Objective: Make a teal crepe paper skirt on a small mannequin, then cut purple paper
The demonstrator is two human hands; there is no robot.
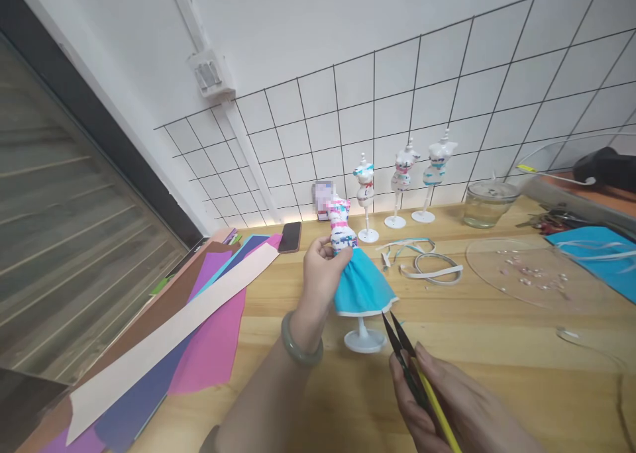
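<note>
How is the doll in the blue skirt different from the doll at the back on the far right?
The skirt doll wears a blue skirt; the far-right doll has none, so its thin pole shows. The left hand holds the skirt doll, while the far-right doll stands by itself. Both have a round white foot and no arms.

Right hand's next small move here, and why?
Probably ease the pointed tool in the right hand up to the blue skirt: its parted tips sit close to the white hem, and the left hand is pinching the waist, which should steady the cloth.
</note>
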